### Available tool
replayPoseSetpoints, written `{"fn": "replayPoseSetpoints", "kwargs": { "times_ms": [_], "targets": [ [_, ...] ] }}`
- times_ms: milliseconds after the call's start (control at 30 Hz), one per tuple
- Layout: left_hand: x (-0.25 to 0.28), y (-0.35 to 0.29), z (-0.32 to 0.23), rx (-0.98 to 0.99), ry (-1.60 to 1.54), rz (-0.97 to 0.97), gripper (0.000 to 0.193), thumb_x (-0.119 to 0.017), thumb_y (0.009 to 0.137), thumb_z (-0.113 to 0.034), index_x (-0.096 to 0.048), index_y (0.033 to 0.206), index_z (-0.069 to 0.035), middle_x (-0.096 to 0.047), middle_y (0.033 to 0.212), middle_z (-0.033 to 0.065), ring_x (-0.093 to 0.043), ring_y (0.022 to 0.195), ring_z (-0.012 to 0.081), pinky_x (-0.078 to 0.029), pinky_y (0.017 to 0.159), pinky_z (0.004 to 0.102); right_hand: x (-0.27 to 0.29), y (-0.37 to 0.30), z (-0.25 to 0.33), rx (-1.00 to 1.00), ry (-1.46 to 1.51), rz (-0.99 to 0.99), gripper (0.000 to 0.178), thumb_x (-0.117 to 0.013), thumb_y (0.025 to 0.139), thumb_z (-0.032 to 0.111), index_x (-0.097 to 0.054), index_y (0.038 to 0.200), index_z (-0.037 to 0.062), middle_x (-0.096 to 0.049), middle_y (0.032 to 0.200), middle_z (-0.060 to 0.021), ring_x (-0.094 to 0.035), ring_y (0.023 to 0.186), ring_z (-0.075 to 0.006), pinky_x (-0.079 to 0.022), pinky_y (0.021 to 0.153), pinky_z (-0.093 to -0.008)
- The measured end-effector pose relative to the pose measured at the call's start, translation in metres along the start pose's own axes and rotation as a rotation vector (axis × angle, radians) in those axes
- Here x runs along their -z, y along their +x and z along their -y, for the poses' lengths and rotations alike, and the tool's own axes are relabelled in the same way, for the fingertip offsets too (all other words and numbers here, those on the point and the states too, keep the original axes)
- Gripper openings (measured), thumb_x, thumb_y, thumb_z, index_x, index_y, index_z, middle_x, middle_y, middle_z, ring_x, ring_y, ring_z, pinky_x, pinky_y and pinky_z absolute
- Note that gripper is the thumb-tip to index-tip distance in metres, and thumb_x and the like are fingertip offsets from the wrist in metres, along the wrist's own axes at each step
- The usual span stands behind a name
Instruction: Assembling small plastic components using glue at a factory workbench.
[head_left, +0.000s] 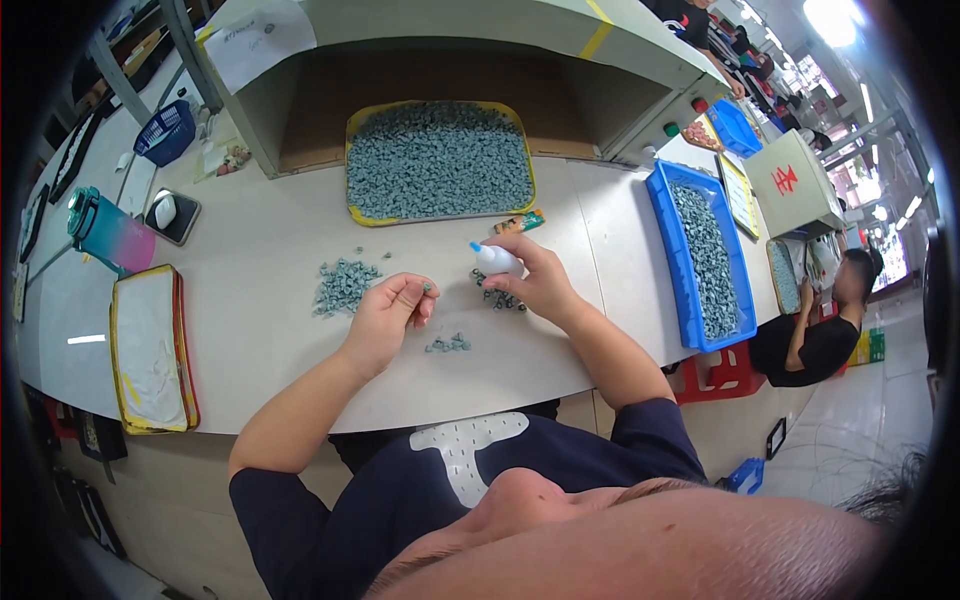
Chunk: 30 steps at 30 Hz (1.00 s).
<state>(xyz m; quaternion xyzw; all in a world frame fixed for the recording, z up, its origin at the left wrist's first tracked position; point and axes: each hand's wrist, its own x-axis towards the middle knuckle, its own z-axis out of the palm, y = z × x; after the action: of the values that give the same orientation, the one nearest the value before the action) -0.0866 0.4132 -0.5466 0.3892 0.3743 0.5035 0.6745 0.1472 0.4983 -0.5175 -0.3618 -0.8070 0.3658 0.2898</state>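
Note:
My left hand (388,318) pinches a small grey-green piece (428,287) between thumb and forefinger. A small white squeeze bottle (495,261) with a blue tip is in my right hand (543,282), its tip pointing up and to the left. Under that hand lies a cluster of darker, shiny small pieces (503,299), partly covered by the fingers. Left of my left hand is a loose pile of grey-green pieces (343,288). A smaller group of similar pieces (449,344) lies on the table nearer to me.
A yellow-rimmed tray (352,180) full of grey-green pieces stands ahead, by a shelf (440,30). At right is a blue bin (670,262) of similar pieces; an orange-green packet (520,222) lies between. Stacked trays (150,350), a bottle (108,230) and a phone (180,222) are left. A co-worker (835,320) sits right.

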Motion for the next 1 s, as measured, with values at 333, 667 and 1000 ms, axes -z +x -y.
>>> {"fn": "replayPoseSetpoints", "kwargs": {
  "times_ms": [333, 667, 1000],
  "targets": [
    [0.004, 0.023, 0.012, -0.071, -0.019, -0.173, 0.022, -0.046, 0.102, -0.026, -0.052, 0.095, -0.006, -0.047, 0.074, 0.0002, -0.045, 0.069, 0.0111, -0.039, 0.066, 0.0249, -0.026, -0.007, -0.024, -0.070, 0.605, -0.022, 0.046, -0.058, 0.095, 0.026, -0.036, 0.126, -0.0009, -0.051, 0.133, -0.0148, -0.053, 0.114, -0.0212, -0.042, 0.096, -0.0327],
    [0.007, 0.032, -0.001, -0.297, 0.122, -0.287, 0.020, -0.044, 0.102, -0.024, -0.051, 0.096, -0.006, -0.045, 0.073, -0.0003, -0.042, 0.067, 0.0103, -0.038, 0.063, 0.0236, -0.056, -0.007, -0.024, 0.071, 0.199, 0.035, 0.047, -0.044, 0.101, 0.031, -0.030, 0.130, -0.0039, -0.033, 0.147, -0.0201, -0.047, 0.116, -0.0244, -0.035, 0.102, -0.0349],
    [-0.005, 0.020, 0.006, -0.123, 0.006, -0.197, 0.021, -0.047, 0.101, -0.024, -0.051, 0.098, -0.004, -0.048, 0.074, 0.0011, -0.046, 0.068, 0.0125, -0.040, 0.064, 0.0248, -0.036, -0.023, -0.037, -0.111, 0.265, -0.142, 0.052, -0.057, 0.095, 0.022, -0.032, 0.134, -0.0011, -0.055, 0.117, -0.0159, -0.055, 0.106, -0.0238, -0.045, 0.090, -0.0334]
  ]
}}
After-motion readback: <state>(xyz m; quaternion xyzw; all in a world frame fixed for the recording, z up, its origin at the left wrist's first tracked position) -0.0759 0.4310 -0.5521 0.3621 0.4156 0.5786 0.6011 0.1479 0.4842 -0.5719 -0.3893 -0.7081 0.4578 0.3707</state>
